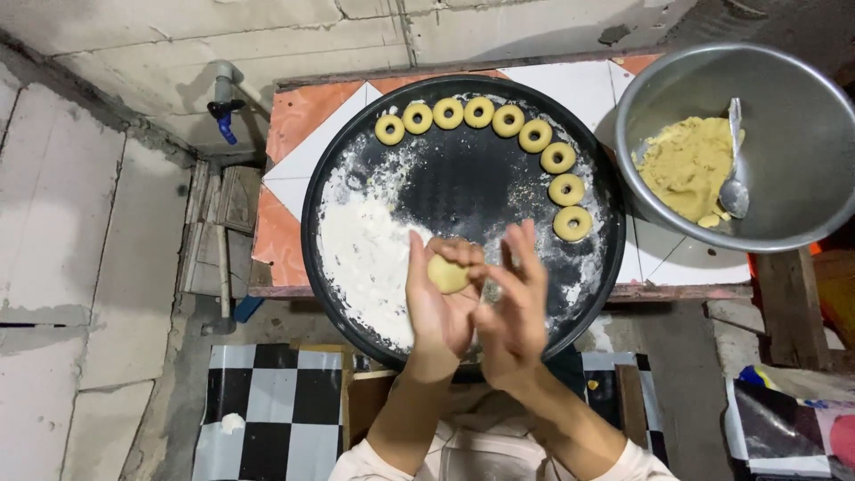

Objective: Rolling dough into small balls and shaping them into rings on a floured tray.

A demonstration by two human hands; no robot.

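Note:
A small yellow dough ball (447,274) rests in the palm of my left hand (441,298), whose fingers curl around it. My right hand (514,307) is held upright right beside it, fingers spread, palm facing the ball and touching my left hand. Both hands hover over the near edge of a large round black tray (463,183). White flour (365,245) covers the tray's left part. Several ring-shaped dough pieces (535,135) lie in an arc along the tray's far and right rim.
A metal bowl (784,89) with yellow dough (686,165) and a spoon (734,174) stands at the right on a tiled table (307,120). A blue tap (224,111) is on the wall at left. Checkered floor lies below.

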